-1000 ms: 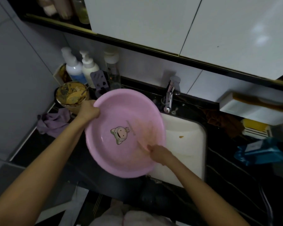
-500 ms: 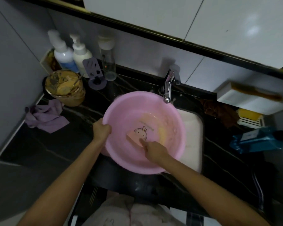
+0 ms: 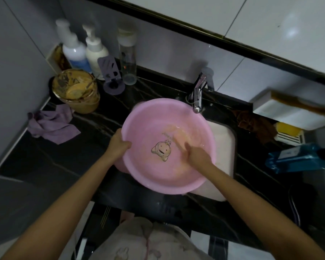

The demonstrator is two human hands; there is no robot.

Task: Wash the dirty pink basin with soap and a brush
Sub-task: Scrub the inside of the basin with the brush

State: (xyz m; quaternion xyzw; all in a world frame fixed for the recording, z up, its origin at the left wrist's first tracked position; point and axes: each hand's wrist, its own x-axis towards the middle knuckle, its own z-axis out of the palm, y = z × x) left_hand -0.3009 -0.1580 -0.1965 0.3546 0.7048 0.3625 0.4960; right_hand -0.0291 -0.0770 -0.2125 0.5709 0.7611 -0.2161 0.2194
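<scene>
The pink basin (image 3: 158, 177) rests over the white sink (image 3: 223, 139), just under the faucet (image 3: 197, 98). A cartoon figure (image 3: 160, 150) is printed on its bottom, and a yellowish smear (image 3: 184, 134) with some foam lies on the inside toward the far right. My left hand (image 3: 118, 143) grips the basin's left rim. Inside the basin, my right hand (image 3: 195, 154) is closed on a small pinkish brush (image 3: 177, 142), which is motion-blurred and pressed against the smear.
On the black counter at the left are a dirty brown bowl (image 3: 75, 91), a purple cloth (image 3: 51, 124) and pump bottles (image 3: 75, 51). To the right lie a brown rag (image 3: 255, 122), a yellow soap bar (image 3: 287, 128) and a blue pack (image 3: 296, 158).
The basin has come down from a tilted hold at the left to rest over the sink under the faucet. My right hand has moved rightward across the bottom onto the smear.
</scene>
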